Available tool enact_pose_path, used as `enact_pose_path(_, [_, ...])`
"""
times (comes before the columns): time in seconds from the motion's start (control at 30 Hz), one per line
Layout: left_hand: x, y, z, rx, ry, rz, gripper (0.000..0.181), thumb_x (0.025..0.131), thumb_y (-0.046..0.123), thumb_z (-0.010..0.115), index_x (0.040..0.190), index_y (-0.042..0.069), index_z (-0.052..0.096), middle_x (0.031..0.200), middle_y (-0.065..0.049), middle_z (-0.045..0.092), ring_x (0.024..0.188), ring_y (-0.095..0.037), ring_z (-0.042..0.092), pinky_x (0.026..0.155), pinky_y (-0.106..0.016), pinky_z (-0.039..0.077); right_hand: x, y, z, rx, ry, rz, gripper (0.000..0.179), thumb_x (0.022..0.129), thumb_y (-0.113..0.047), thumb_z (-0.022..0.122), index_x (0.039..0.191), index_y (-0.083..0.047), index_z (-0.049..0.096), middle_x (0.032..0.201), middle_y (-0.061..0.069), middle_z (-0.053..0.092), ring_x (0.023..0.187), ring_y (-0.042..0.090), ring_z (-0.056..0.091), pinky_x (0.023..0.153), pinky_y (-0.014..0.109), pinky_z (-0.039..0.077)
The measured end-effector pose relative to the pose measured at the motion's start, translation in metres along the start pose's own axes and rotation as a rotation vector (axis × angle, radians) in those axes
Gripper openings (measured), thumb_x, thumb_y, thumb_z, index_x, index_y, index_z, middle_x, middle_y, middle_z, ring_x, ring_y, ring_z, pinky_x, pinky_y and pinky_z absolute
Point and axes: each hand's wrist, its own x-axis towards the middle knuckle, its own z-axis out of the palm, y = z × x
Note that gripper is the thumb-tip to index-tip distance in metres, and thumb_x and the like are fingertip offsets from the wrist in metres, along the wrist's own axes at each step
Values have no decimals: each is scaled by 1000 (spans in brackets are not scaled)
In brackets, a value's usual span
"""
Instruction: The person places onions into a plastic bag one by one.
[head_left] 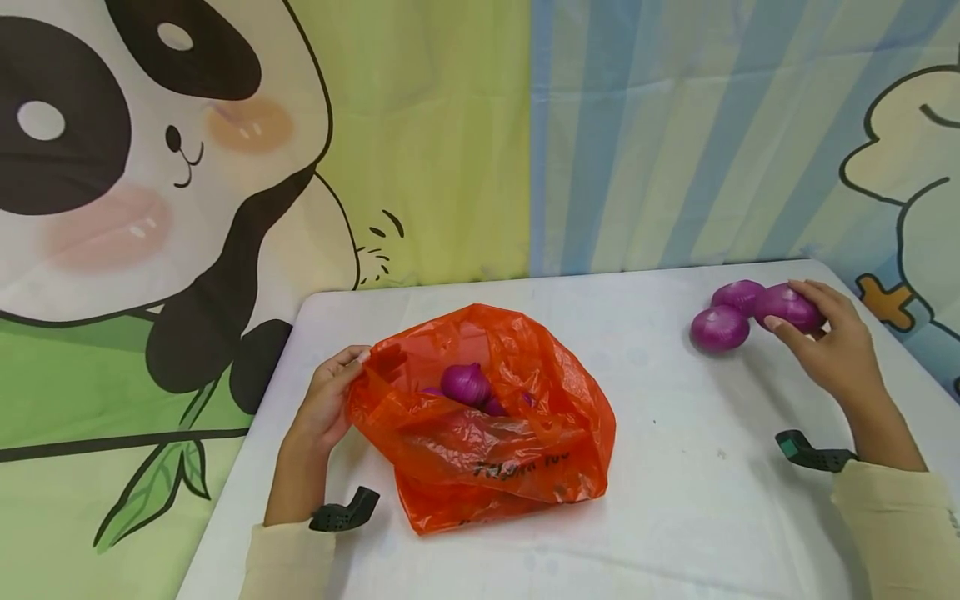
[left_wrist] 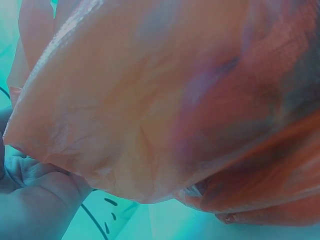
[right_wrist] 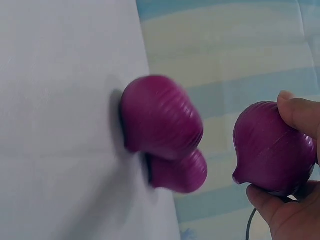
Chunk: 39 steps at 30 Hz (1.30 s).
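My left hand (head_left: 327,402) pinches the left rim of an orange-red plastic bag (head_left: 525,454), whose mouth gapes upward. Inside it several purple onions show, the topmost onion (head_left: 466,384) in full and the rest partly hidden by the folds. In the left wrist view the translucent bag (left_wrist: 125,110) covers most of the picture. At the far right my right hand (head_left: 843,350) grips a purple onion (right_wrist: 272,145) between thumb and fingers, raised off the table. Beside it two more onions lie together on the table, a nearer onion (head_left: 720,329) and a farther onion (head_left: 738,296).
A white-covered table (head_left: 660,517) carries the bag and onions. Behind it hangs a printed cloth (head_left: 435,125) with a panda and stripes. Black wrist devices sit at both wrists, the left device (head_left: 345,510) close by the bag.
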Motion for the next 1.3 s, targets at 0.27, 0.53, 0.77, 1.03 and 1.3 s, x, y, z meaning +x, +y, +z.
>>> enact_pose_path(0.27, [0, 0, 0, -7, -1, -2, 12, 101, 15, 54, 104, 9, 64, 101, -5, 65, 89, -17, 63, 80, -29, 56, 2, -27, 14, 98, -31, -136, 64, 94, -25, 66, 151, -21, 37, 156, 9, 28, 138, 45, 26, 101, 53, 35])
enact_pose_path(0.53, [-1, -1, -1, -15, -11, 11, 13, 101, 14, 53, 103, 10, 65, 99, -5, 65, 87, -17, 63, 78, -29, 57, 6, -58, 33, 141, -154, -190, 61, 92, -27, 69, 147, -20, 44, 147, 18, 38, 125, 50, 39, 91, 45, 47])
enact_pose_path(0.77, [0, -1, -2, -3, -10, 11, 12, 101, 15, 54, 105, 9, 64, 101, -5, 65, 89, -18, 63, 80, -30, 56, 9, -90, 47, 185, -229, -216, 62, 91, -27, 70, 146, -17, 45, 147, 21, 38, 124, 52, 41, 90, 64, 42])
enact_pose_path(1.03, [2, -1, -1, 0, -7, 0, 12, 100, 16, 56, 106, 9, 64, 102, -5, 65, 90, -18, 62, 81, -30, 56, 8, -123, 62, 301, -302, -346, 56, 91, -14, 70, 143, -16, 49, 144, 12, 42, 123, 40, 48, 81, 16, 49])
enact_pose_path(1.3, [1, 0, -1, 0, -11, -1, 12, 101, 15, 54, 103, 10, 64, 100, -4, 64, 88, -16, 62, 78, -28, 57, 13, -161, 72, 397, -392, -486, 57, 90, -8, 69, 142, -14, 50, 144, 10, 43, 123, 36, 47, 84, 22, 52])
